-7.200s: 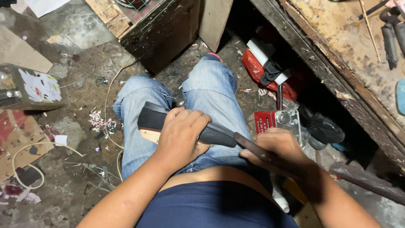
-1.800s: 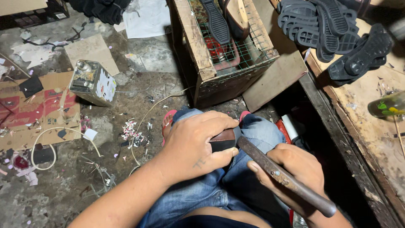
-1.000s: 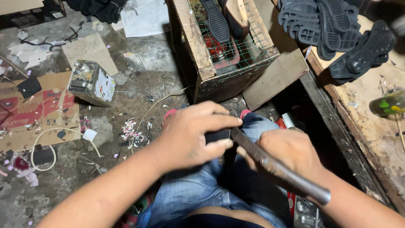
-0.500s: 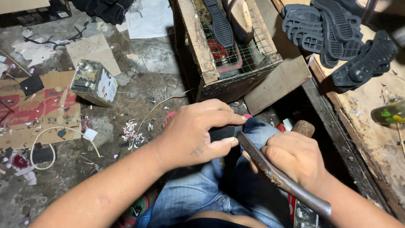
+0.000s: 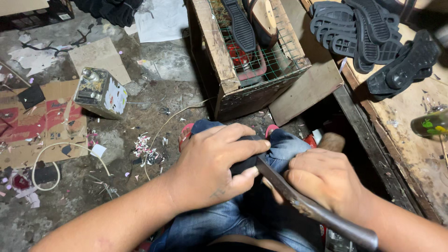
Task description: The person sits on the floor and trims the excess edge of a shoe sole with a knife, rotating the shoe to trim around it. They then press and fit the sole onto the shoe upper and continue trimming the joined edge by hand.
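Observation:
My left hand (image 5: 212, 165) is wrapped over a dark shoe sole (image 5: 242, 161) and presses it onto my jeans-clad knees (image 5: 284, 144). Most of the sole is hidden under the fingers. My right hand (image 5: 326, 179) grips a long rusty metal blade tool (image 5: 303, 205). The tool's tip meets the sole's edge just beside my left thumb, and its shaft runs back to the lower right past my wrist.
A wooden crate with wire mesh (image 5: 252, 60) holding shoe soles stands just ahead of my knees. A pile of black soles (image 5: 373, 37) lies on a workbench (image 5: 420, 154) at right. A metal can (image 5: 100, 93), cardboard (image 5: 37, 121) and scraps litter the floor at left.
Seven seconds back I held the sole and tool nearer my lap. Over the last second my hands have shifted forward over the knees, and the tool tip has slid in close beside my left thumb.

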